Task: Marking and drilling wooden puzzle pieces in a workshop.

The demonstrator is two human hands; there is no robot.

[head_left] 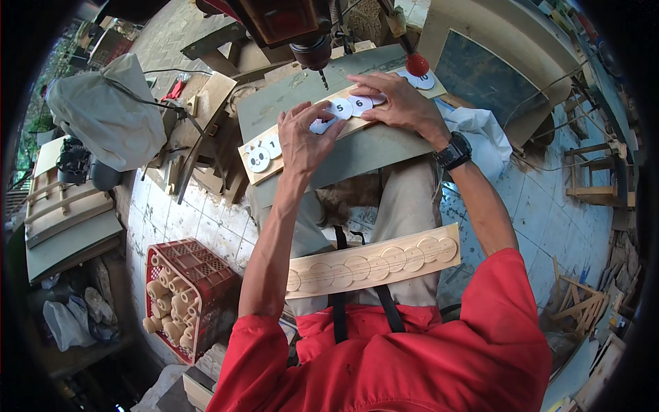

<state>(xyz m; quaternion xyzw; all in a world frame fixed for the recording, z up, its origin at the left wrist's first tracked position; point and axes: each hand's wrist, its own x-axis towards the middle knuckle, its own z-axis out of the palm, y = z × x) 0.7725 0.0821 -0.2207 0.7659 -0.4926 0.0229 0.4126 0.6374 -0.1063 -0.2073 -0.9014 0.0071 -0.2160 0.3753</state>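
A long pale wooden board (266, 171) lies slantwise on the grey drill-press table (343, 161). On it rests a white paper caterpillar template (258, 160), made of overlapping numbered circles with a face at its left end. My left hand (307, 134) bends over the board left of its middle, thumb and fingers at the paper. Farther right, my right hand (403, 104) spans the board's width, its thumb toward the near edge. Both hands cover part of the template. Above them hangs the drill bit (325, 80) in its chuck (311, 54), apart from the board.
A second wooden board (374, 263) with overlapping circles marked on it lies across my lap. A red plastic crate (206, 264) of turned wooden pieces (171, 302) stands on the floor at left. The red-knobbed lever (417, 64) hangs close to my right hand. Wood scraps lie around.
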